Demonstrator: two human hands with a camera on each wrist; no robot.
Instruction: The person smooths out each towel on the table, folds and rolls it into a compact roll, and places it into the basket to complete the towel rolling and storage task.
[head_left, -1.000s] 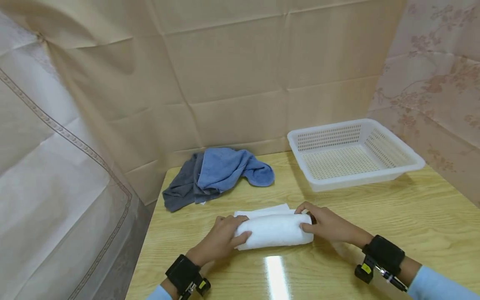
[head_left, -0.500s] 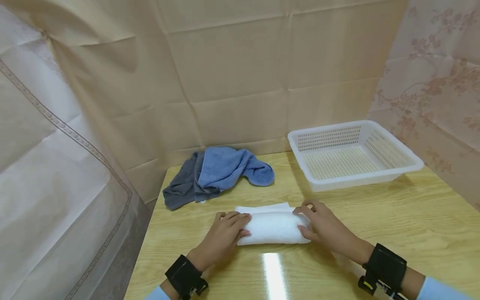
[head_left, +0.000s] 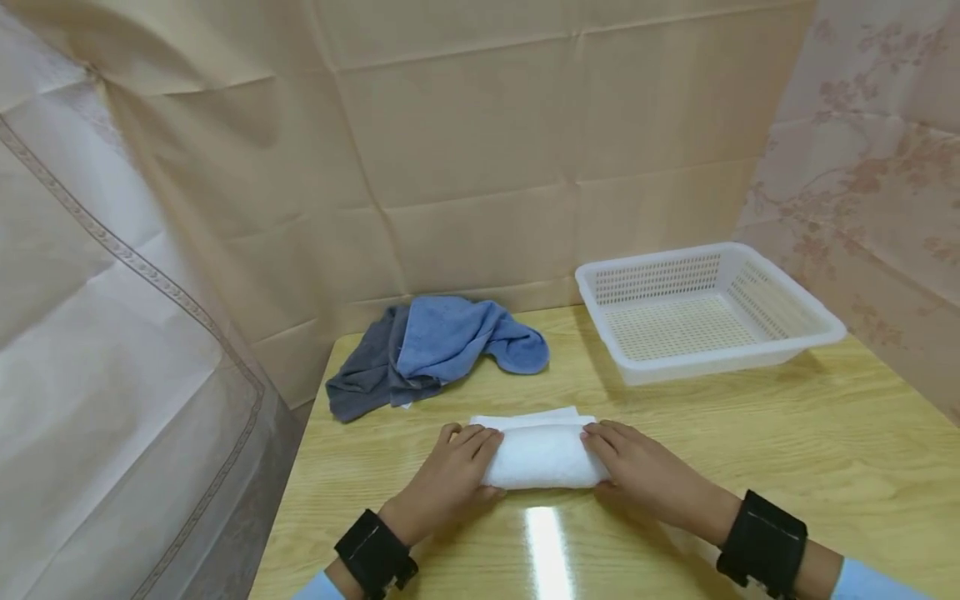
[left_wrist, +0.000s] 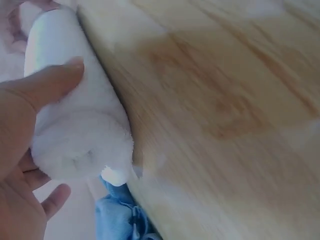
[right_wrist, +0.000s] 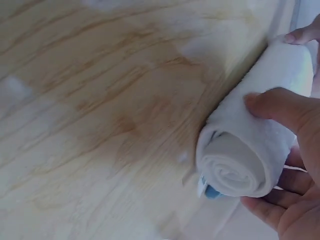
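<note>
A white towel [head_left: 546, 457], rolled into a thick cylinder, lies crosswise on the table before me, with a flat unrolled strip showing behind it. My left hand [head_left: 453, 468] grips its left end, thumb on the near side and fingers over the top. At the other end my right hand [head_left: 647, 468] holds the roll the same way. The right wrist view shows the spiral end of the towel [right_wrist: 232, 172] between thumb and fingers. In the left wrist view, the left thumb presses on the towel [left_wrist: 75, 125].
Behind the roll to the left lies a crumpled blue towel [head_left: 450, 337] with a dark grey cloth [head_left: 367, 375] beside it. A white perforated plastic basket [head_left: 705, 362] stands at the back right of the wooden table [head_left: 750, 442]. Beige curtain [head_left: 465, 150] hangs behind.
Both hands have shifted inward along the roll, the right more plainly, and its fingers have come down over the top. The roll has moved slightly away from me. The basket and other cloths stay put.
</note>
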